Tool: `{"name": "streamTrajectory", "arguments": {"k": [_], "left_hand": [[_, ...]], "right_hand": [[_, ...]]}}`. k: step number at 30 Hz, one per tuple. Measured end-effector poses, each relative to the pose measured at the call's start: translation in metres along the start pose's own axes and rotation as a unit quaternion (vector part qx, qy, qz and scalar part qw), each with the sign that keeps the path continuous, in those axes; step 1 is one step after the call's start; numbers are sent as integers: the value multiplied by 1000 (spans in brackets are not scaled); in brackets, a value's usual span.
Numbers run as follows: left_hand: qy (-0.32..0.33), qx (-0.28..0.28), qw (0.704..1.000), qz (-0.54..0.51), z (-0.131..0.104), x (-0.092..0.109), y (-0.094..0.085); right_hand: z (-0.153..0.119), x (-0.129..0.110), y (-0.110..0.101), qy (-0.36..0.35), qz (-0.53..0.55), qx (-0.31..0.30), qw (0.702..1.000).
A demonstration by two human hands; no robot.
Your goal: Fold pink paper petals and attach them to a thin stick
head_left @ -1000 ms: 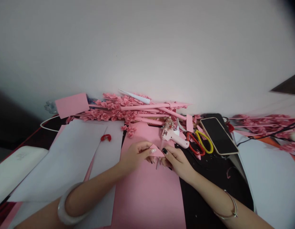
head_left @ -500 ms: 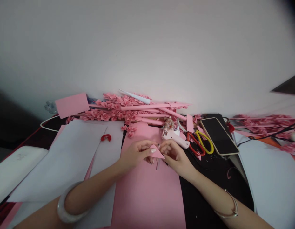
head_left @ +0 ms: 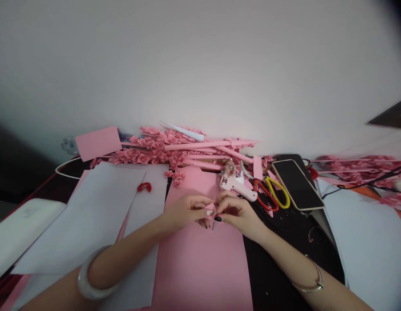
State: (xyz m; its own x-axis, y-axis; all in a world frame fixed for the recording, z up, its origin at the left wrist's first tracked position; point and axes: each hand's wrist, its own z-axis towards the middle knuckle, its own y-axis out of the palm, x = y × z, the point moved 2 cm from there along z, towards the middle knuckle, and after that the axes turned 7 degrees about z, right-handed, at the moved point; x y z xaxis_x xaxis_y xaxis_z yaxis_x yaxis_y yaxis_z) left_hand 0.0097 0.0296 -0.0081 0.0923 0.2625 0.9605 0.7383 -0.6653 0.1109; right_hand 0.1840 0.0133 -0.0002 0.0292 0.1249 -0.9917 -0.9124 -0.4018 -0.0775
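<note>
Between my two hands is a small folded piece of pink paper (head_left: 211, 207), partly covered by the fingers. My left hand (head_left: 190, 210) pinches it with the thumb on top and the other fingers behind. From the other side, the thumb and fingertips of my right hand (head_left: 236, 212) are closed on its right corner. Both hands are above a large pink paper sheet (head_left: 202, 268). A small pale strip (head_left: 215, 226) shows just below the fingertips; what it is I cannot make out. Just beyond my right hand lies a pale pink glue gun (head_left: 237, 186).
Red-handled scissors (head_left: 265, 196) and yellow-handled scissors (head_left: 279, 194) lie right of the glue gun, beside a phone (head_left: 299, 183). Pink paper flowers (head_left: 145, 151) and rolled paper tubes (head_left: 200, 146) are heaped along the wall. White sheets (head_left: 86, 211) cover the left side.
The pink paper's flat triangle has been bent over at its right corner and looks smaller. My right thumb and fingers have moved in leftward, closer to my left hand.
</note>
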Motion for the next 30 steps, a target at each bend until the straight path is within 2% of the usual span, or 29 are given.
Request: {"name": "streamTrajectory", "arguments": {"k": [7,12,18,22,26,30], "left_hand": [[-1,-23,1000,-3,-1,-3,0],[-19,-6,1000,1,-1,-4,2],[-13,-16,1000,23,-2,-5,6],[-9,7,1000,1,-1,-10,5],[1,11,1000,6,-1,-8,5],[11,3,1000,9,-2,-6,6]], "right_hand": [[0,-4,0,-23,-40,12,999],[-1,-4,2,-25,-67,22,997],[-3,-6,7,-45,-132,31,990],[-4,-7,10,-54,-159,47,985],[-5,-5,12,-46,-180,56,981],[-7,1,13,-4,-173,43,984]]}}
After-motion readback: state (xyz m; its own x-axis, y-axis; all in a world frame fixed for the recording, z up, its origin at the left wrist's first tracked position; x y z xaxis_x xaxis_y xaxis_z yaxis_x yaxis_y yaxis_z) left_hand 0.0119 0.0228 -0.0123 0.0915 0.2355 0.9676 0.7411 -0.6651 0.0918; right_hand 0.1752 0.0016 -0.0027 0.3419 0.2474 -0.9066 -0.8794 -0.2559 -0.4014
